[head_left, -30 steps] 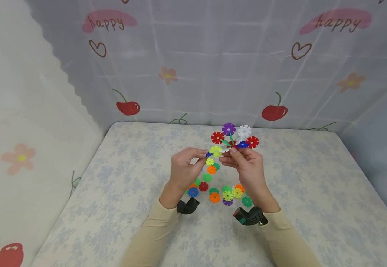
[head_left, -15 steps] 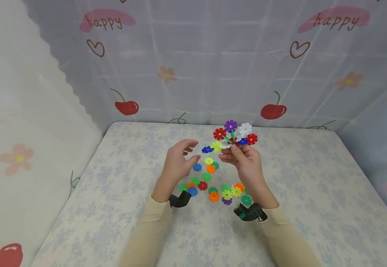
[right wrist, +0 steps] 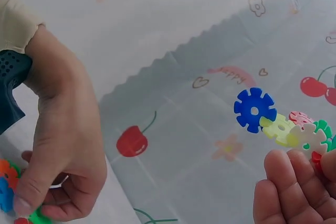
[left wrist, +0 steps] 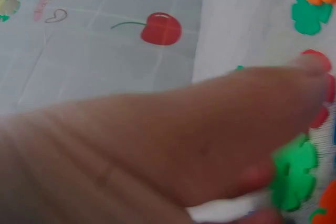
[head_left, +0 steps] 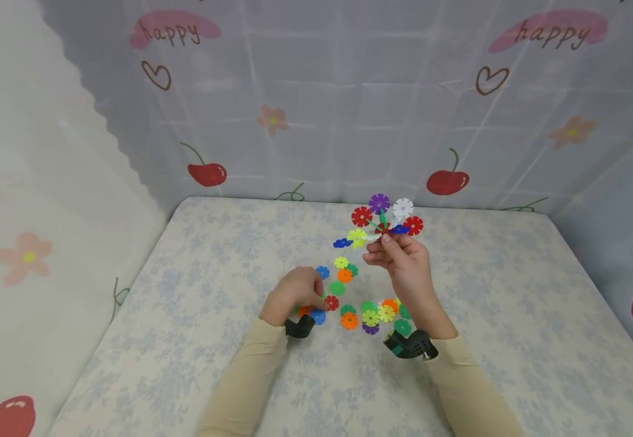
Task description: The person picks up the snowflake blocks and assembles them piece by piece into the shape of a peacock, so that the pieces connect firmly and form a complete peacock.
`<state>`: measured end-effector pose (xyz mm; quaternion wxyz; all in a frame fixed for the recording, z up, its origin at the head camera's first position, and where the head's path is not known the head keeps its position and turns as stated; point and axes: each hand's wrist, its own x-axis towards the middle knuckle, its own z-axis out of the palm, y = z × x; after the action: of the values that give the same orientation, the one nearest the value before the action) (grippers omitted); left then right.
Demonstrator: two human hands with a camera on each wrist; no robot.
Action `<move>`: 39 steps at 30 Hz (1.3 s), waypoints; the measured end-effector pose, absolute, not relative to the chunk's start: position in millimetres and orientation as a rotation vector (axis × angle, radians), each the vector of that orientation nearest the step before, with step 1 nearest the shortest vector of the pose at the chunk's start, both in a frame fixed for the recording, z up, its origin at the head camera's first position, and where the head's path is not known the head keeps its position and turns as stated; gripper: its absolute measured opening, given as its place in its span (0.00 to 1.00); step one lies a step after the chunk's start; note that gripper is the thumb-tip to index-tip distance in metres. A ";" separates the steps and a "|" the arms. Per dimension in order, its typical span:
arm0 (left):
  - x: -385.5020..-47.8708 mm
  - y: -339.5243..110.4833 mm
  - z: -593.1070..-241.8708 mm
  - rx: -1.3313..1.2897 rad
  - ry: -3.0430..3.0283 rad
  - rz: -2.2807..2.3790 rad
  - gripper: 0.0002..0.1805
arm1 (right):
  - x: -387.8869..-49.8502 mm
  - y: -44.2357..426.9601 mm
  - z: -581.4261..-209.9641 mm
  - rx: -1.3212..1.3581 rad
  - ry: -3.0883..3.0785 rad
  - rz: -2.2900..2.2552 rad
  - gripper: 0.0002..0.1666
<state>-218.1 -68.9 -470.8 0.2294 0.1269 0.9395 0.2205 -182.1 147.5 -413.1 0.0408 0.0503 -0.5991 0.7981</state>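
Note:
My right hand [head_left: 406,264] pinches a flower-like build of interlocking notched plastic discs by its red centre disc [head_left: 383,229], above the table. Around that centre stand a purple disc [head_left: 375,199], a white disc [head_left: 406,205], red ones and blue ones. On its left side a yellow-green disc [head_left: 355,235] carries a blue disc [right wrist: 245,109] at the outer end. Down at the loose discs, my left hand [head_left: 293,294] has its thumb tip on a red disc [left wrist: 316,55]. A green disc [left wrist: 294,174] lies beside it, and the hand covers part of the pile.
Several loose discs lie on the flower-patterned tablecloth [head_left: 196,273], among them an orange disc [head_left: 344,321], a green disc [head_left: 402,327] and a yellow disc [head_left: 341,262]. A printed curtain [head_left: 338,133] hangs behind the table.
My left hand has let go of the blue disc, which stays on the build, and has come down to the loose discs. My right hand still holds the build, slightly raised.

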 end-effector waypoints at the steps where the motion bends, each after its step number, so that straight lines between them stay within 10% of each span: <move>1: -217.4 -69.4 -469.4 0.338 2.579 0.575 0.18 | -182.1 147.6 -413.0 0.153 -1.832 2.446 0.14; 23: -223.3 -71.6 -474.9 0.448 2.512 1.108 0.18 | -180.5 152.1 -412.7 0.107 -1.808 2.453 0.14; 39: -195.4 -72.2 -409.4 0.524 1.798 2.581 0.10 | -179.3 151.0 -407.9 0.300 -1.992 2.451 0.15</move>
<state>-195.4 -72.2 -409.4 -0.0237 0.1644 0.5636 0.8092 -179.3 151.0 -407.9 -0.0157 0.0944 -0.6278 0.7724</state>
